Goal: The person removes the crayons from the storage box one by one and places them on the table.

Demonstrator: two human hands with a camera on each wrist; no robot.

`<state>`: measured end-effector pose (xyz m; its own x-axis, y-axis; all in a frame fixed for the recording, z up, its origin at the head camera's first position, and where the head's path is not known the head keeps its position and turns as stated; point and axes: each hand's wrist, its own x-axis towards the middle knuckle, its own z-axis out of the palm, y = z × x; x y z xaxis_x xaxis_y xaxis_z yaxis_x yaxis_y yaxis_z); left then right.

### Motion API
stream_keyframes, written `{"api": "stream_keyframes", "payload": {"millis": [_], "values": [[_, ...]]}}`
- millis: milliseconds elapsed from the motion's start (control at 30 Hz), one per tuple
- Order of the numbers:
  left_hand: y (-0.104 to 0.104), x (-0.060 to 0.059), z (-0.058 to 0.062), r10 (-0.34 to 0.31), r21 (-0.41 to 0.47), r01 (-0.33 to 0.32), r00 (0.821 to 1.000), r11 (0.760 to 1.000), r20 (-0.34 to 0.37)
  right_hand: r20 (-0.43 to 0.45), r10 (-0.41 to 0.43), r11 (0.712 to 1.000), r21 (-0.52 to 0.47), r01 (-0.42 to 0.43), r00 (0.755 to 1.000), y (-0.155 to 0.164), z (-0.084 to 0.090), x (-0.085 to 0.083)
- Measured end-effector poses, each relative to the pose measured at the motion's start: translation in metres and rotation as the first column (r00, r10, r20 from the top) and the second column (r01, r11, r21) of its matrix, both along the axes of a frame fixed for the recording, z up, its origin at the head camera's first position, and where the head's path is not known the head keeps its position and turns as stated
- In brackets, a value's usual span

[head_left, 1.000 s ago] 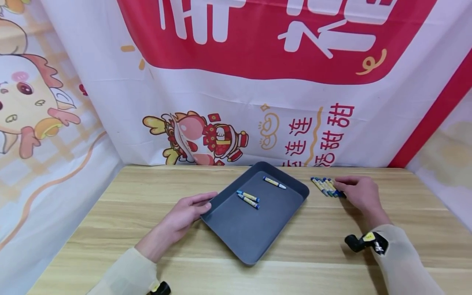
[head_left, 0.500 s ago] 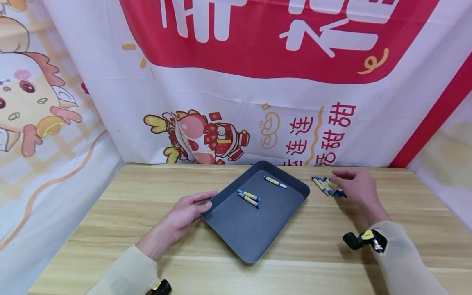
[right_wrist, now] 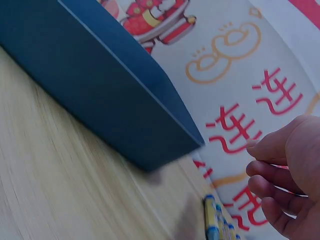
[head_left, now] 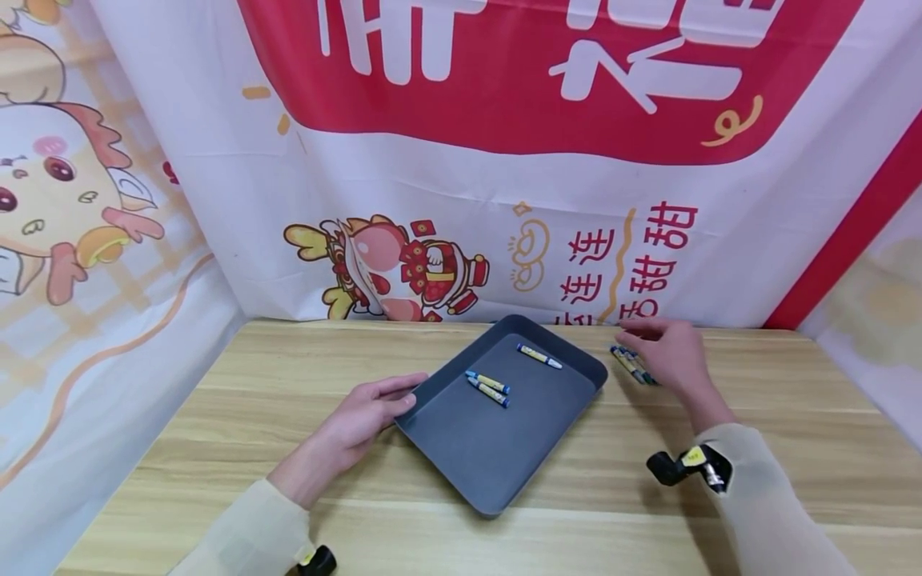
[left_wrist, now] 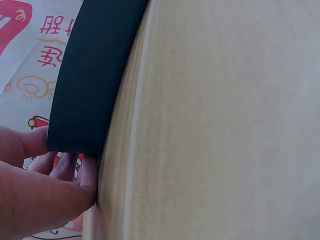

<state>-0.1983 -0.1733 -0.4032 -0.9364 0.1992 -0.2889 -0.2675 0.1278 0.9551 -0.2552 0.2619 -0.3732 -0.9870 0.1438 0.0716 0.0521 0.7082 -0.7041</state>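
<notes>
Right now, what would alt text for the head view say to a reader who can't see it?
A person's left grip holds a gray tray by its edge, with three crayons inside, on a wooden table. The right grip hovers over more crayons beside the tray; a printed cloth hangs behind.

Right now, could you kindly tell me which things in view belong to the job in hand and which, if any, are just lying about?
Apparently in the job:
gray tray, gripped by the left hand
three crayons in the tray
crayon row on the wooden table, by the right hand

Seemingly just there:
printed cloth backdrop
black devices on the sleeves
</notes>
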Motion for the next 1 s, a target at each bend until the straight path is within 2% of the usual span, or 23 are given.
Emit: {"api": "stream_keyframes", "payload": {"millis": [300,600,1000], "values": [[0.0,0.0,0.0,0.001,-0.007,-0.001,1.0,1.0,-0.003,-0.074,0.087,0.996,-0.011,-0.088,0.993,-0.035,0.007,-0.001],[0.001,0.0,-0.001,0.001,-0.004,-0.001,1.0,1.0,-0.003,-0.058,0.12,0.988,-0.089,-0.125,0.991,-0.069,-0.002,-0.007],[0.003,0.002,0.001,0.002,-0.009,-0.002,1.0,1.0,-0.013,-0.073,0.181,0.977,-0.1,-0.188,0.981,-0.105,-0.004,-0.008]]}}
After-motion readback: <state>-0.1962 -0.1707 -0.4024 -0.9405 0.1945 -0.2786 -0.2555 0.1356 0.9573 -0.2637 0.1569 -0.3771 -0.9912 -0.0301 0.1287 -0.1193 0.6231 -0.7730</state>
